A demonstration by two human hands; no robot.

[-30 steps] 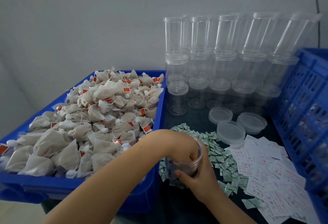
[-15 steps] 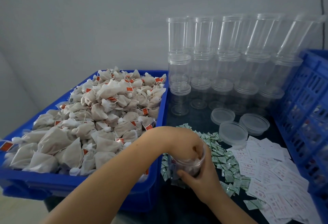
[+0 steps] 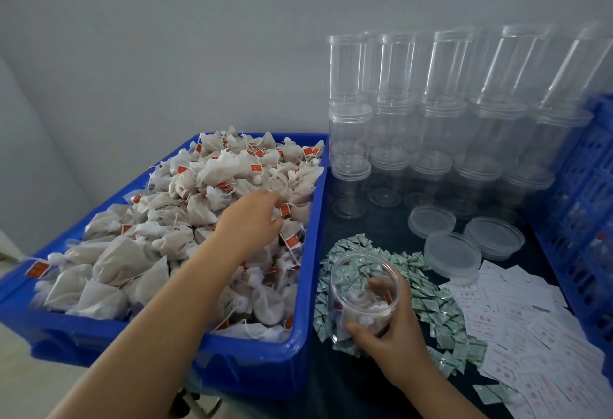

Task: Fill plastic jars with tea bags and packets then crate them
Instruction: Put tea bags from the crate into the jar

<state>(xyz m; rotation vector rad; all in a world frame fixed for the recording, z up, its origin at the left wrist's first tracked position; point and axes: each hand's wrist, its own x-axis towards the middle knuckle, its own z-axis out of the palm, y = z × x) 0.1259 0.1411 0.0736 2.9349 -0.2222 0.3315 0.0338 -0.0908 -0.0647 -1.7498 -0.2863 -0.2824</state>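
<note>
We saw the right hand (image 3: 391, 329) in the lower centre of the frame, its fingers and thumb curled round a clear plastic jar (image 3: 363, 296) that stood tilted on a heap of small green packets (image 3: 428, 299). A few tea bags lay inside the jar, at its bottom.

The left hand (image 3: 252, 219) reached across to the middle of the frame, over the blue bin (image 3: 298, 352) heaped with tea bags (image 3: 185, 206) — its fingertips were down among the bags near the bin's right wall, but whether they pinched one we could not tell.

In the upper right stood stacked empty jars (image 3: 431, 113) against the grey wall, some with lids on. Just below them, three loose lids (image 3: 452, 251) lay on the dark tabletop (image 3: 365, 385), near the green packets. White printed slips (image 3: 530, 325) were spread in the lower right, touching the packet heap's edge. A blue crate (image 3: 587, 219) with a slotted wall ran along the right edge of the frame — what it held was too blurred to tell.
</note>
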